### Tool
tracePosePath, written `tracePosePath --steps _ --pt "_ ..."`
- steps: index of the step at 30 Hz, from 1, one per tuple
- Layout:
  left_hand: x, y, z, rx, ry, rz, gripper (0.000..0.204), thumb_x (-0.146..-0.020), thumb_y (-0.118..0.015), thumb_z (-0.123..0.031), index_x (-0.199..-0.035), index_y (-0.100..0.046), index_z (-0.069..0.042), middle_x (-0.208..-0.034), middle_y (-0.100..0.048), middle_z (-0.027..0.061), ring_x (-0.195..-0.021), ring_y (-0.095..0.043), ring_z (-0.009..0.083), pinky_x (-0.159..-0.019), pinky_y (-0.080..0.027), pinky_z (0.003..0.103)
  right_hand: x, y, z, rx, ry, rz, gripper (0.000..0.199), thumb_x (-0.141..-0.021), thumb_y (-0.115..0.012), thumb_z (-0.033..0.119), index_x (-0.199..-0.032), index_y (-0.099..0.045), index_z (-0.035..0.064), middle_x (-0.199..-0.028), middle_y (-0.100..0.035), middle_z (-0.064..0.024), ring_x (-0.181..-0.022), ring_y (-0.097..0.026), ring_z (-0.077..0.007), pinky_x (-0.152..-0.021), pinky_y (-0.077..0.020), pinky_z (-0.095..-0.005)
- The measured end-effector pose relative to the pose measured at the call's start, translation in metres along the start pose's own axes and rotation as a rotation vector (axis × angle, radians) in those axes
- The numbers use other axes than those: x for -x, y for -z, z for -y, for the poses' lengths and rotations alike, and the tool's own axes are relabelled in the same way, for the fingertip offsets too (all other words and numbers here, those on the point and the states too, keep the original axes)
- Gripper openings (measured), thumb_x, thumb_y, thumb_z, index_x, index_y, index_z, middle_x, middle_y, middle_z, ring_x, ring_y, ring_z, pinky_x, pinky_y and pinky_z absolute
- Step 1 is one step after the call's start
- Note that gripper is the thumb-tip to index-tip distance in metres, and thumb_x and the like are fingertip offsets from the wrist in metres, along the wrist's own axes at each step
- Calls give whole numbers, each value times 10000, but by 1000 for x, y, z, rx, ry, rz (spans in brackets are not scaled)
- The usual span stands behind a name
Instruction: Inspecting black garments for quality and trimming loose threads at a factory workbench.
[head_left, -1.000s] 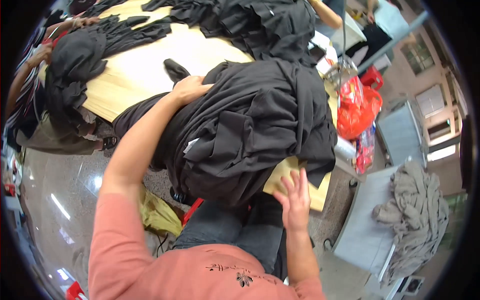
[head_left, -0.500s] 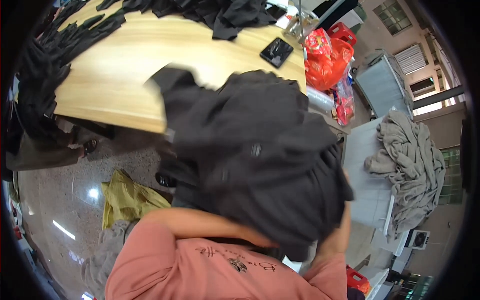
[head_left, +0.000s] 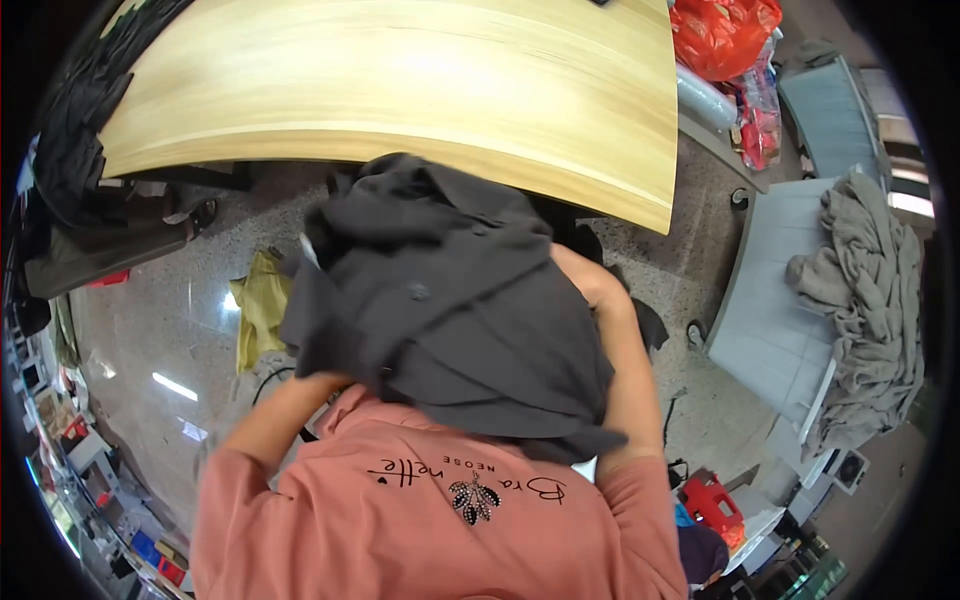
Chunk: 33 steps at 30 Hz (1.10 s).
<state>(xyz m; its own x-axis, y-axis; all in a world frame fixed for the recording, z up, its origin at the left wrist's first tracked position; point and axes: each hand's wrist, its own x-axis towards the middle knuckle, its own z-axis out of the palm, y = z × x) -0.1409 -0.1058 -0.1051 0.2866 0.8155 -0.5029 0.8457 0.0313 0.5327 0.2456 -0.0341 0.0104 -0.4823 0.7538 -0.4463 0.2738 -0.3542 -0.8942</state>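
Both hands are hidden under the bundle of dark garments (head_left: 450,310), so grip cannot be told; the left forearm (head_left: 285,415) and right forearm (head_left: 625,350) wrap around it from either side, hugging it to the chest, likely because the pile is bulky and floppy. The bundle is off the wooden surface (head_left: 400,90), just in front of its near edge. A yellow cloth (head_left: 262,305) lies on the floor left of the bundle; a grey fabric heap (head_left: 865,290) sits well right of it.

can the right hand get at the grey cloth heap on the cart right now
Probably not. Both arms are wrapped under the dark garment bundle held against the chest, and the right hand is hidden beneath it. The grey heap lies on the cart off to the right, across bare floor.
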Motion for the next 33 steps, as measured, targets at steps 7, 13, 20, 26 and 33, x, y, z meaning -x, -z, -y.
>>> tracePosePath --steps 7,13,20,26,33 --pt "15 70 33 171 84 -663 140 -806 -607 -37 -925 -651 22 -779 -662 135 -702 -633 216 -675 -499 311 15 6 8 -174 -52 -210 290 -829 -571 61 -1085 -585 -76 -1008 -668 -90 -915 -547 -117 -830 -459 -298" --pt "-31 168 -90 161 -424 -663 312 -759 -682 -67 -1063 -631 -20 -1090 -631 142 -964 -613 253 -854 -479 338 72 2 45 202 354 -85 303 -697 -662 131 -928 -613 -59 -850 -632 -182 -762 -604 -316 -695 -472 -348" --pt "-36 107 -161 386 -651 109 284 -802 -675 -255 -862 -598 12 -705 -608 165 -640 -607 337 -570 -462 368 154 -21 91 395 513 -72 306 -637 -680 211 -827 -637 -26 -809 -611 -168 -725 -606 -340 -645 -470 -395" --pt "14 94 -134 161 -485 -263 265 -752 -731 -172 -887 -572 -9 -634 -566 131 -574 -585 307 -504 -429 352 108 0 59 685 206 -596 455 -644 -603 149 -1053 -599 -50 -1006 -621 -215 -936 -607 -384 -860 -460 -387" --pt "16 97 -126 91 -573 -715 315 -617 -745 41 -875 -578 -27 -738 -567 125 -655 -558 296 -584 -446 343 24 14 -18 295 -26 -594 282 -822 -578 101 -1069 -590 -35 -1045 -614 -203 -942 -604 -322 -819 -460 -325"
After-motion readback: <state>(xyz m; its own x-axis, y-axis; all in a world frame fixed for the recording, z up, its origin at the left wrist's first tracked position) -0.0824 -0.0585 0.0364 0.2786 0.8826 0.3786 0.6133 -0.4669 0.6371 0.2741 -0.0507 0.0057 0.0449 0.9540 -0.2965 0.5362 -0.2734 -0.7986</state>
